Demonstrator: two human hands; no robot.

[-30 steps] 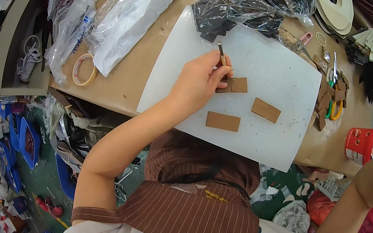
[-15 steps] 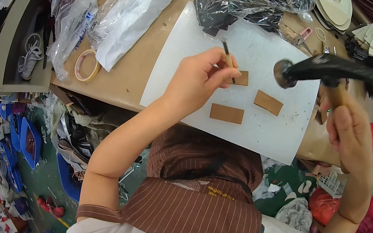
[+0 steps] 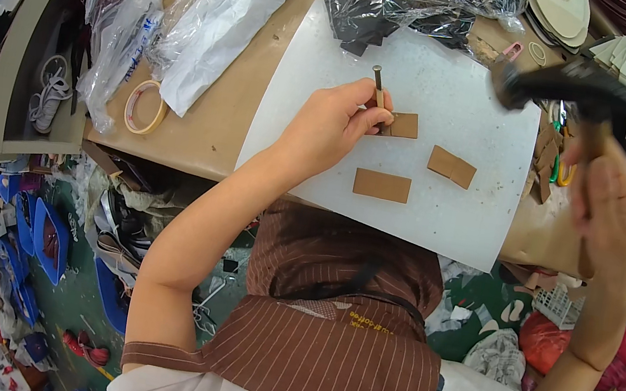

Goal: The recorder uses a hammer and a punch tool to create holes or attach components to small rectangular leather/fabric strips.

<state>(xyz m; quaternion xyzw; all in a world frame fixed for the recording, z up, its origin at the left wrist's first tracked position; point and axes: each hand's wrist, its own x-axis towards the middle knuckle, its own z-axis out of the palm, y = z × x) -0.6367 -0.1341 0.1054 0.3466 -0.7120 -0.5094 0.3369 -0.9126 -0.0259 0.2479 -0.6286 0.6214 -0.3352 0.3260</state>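
Observation:
My left hand (image 3: 331, 125) pinches a slim hand punch (image 3: 379, 83) with a dark metal top and a tan lower part. It stands nearly upright at the left end of a small brown rectangular piece (image 3: 406, 126); its tip is hidden by my fingers. My right hand (image 3: 613, 194), blurred, grips the handle of a black-headed hammer (image 3: 583, 91), raised to the right of the punch. Two more brown pieces lie nearer me: a creased, tilted one (image 3: 452, 167) and a flat one (image 3: 382, 186). All three rest on a white board (image 3: 314, 70).
Black pieces in clear plastic (image 3: 369, 17) lie at the board's far edge. A tape roll (image 3: 146, 107), crumpled white sheet (image 3: 228, 38) and plastic bag (image 3: 112, 26) are on the left. Scissors with yellow-and-green handles (image 3: 565, 169) and brown scraps (image 3: 544, 157) sit at right.
My left hand has shifted slightly left with the punch, which stands more upright, uncovering more of the brown piece. The hammer has moved up and to the right with my right hand.

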